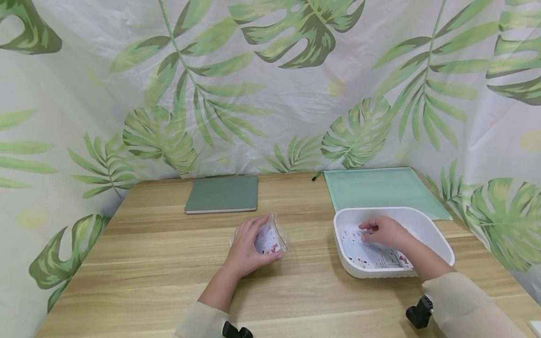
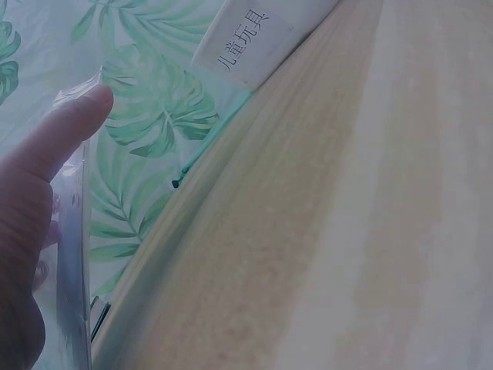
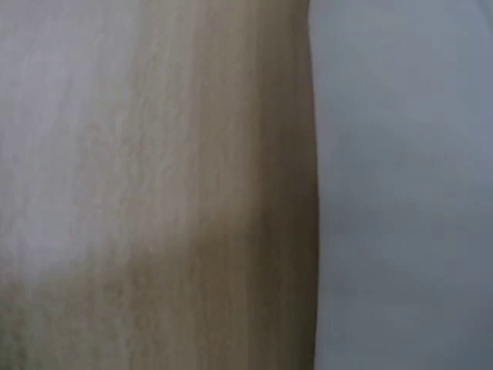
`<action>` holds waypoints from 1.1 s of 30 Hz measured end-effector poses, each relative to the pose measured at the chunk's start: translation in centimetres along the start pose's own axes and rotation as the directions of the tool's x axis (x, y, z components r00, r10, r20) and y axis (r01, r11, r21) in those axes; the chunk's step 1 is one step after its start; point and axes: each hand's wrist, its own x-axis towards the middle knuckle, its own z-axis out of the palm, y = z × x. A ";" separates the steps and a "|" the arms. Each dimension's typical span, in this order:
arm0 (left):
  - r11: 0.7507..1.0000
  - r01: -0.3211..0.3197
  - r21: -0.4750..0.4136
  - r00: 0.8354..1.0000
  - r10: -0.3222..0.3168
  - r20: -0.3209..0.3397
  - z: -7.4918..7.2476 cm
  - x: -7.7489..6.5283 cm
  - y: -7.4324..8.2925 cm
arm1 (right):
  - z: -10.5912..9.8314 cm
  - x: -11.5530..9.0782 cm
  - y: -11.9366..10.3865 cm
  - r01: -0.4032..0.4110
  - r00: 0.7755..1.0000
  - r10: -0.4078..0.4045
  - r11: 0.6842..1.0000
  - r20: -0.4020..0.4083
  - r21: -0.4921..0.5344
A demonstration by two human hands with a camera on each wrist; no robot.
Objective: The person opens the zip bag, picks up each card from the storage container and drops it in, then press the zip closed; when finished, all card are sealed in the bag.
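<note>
My left hand (image 1: 247,249) grips a small clear plastic bag (image 1: 270,237) above the table, thumb at its lower edge and fingers behind it. Printed paper with small coloured figures shows through the plastic. In the left wrist view, the thumb lies along the clear bag (image 2: 73,254). To the right, my right hand (image 1: 386,232) reaches into a white plastic basin (image 1: 344,265), thumb and fingertips apart with nothing visible between them. Under it lie white sheets (image 1: 365,253) printed with small figures. The right wrist view shows only the basin's outer wall (image 3: 404,193) and table.
A green notebook (image 1: 221,195) lies at the back left of the wooden table (image 1: 169,277). Behind the basin is a mint-green zip pouch (image 1: 376,188), its dark zip pull toward the notebook. The basin's side bears a label (image 2: 246,42). A leaf-patterned curtain (image 1: 270,94) hangs behind.
</note>
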 end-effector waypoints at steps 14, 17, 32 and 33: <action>1.000 -0.010 0.003 1.000 0.010 -0.015 0.0 -0.1 -0.1 | 0.7 0.8 0.6 0.050 0.998 -0.048 0.993 0.028 -0.111; 1.000 -0.009 0.005 1.000 0.009 -0.015 0.0 -0.1 -0.1 | 0.6 0.9 0.7 0.067 0.997 -0.063 0.991 0.034 -0.115; 1.000 -0.006 0.002 1.000 0.006 -0.008 -0.1 0.0 0.1 | -0.7 0.5 0.2 0.076 0.997 -0.078 0.988 -0.011 -0.136; 1.000 -0.004 0.001 1.000 0.004 -0.007 -0.1 0.0 0.1 | -1.0 0.3 0.0 0.068 0.998 -0.069 0.991 -0.004 -0.113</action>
